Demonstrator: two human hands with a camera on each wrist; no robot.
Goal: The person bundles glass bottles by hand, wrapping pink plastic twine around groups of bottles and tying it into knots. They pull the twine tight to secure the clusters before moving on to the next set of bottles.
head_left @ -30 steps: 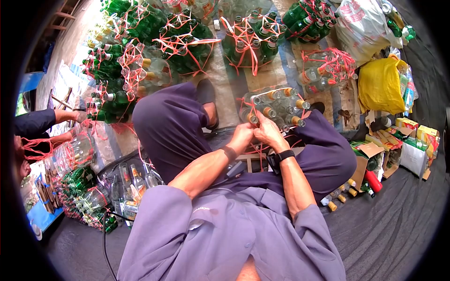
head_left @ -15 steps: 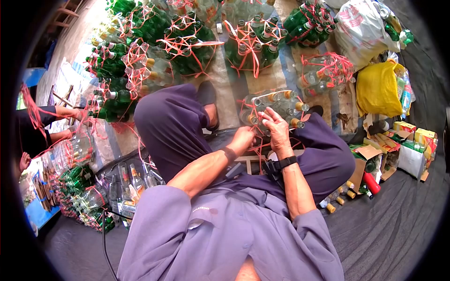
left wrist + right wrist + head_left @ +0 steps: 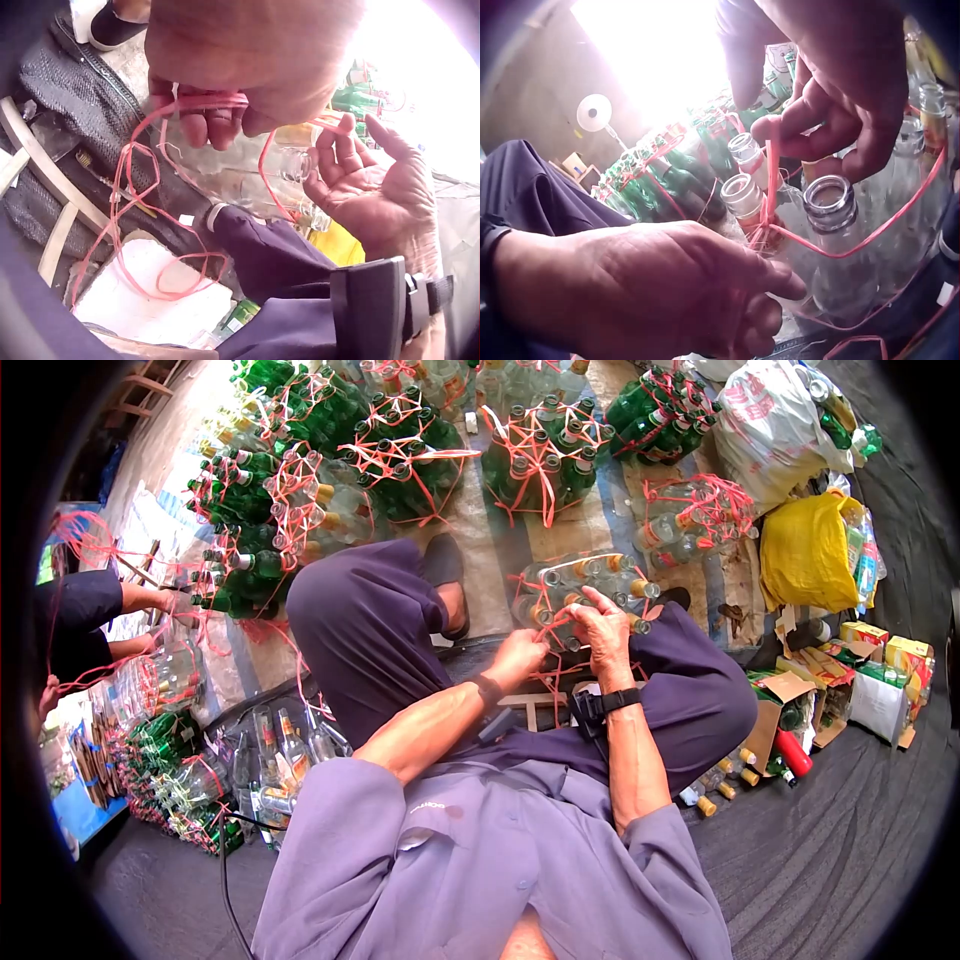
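A bundle of clear glass bottles (image 3: pixel 580 575) stands between the person's legs, their necks ringed by pink plastic string (image 3: pixel 855 251). The left hand (image 3: pixel 522 655) grips the string at the near side of the bundle; in the left wrist view a stretch of it runs through that hand's curled fingers (image 3: pixel 221 127). Just above the bottle mouths is the right hand (image 3: pixel 605 632), its thumb apart from the bent fingers. In the right wrist view, string rises taut from a gathered crossing between the necks to a bent finger (image 3: pixel 769 129) of that hand. Loose string (image 3: pixel 124 195) dangles below the left hand.
Bundles of green bottles (image 3: pixel 540 460) stand ahead and at left. On the right are a white sack (image 3: pixel 770 420), a yellow bag (image 3: pixel 812 545) and cardboard boxes (image 3: pixel 780 700). Another person's arms (image 3: pixel 140 600) handle pink string at far left. Loose bottles (image 3: pixel 280 750) lie near the left thigh.
The hands were together at the bundle's near edge; the right hand has come away to the right and turned, its fingers now over the bottle mouths. The left hand stays on the string.
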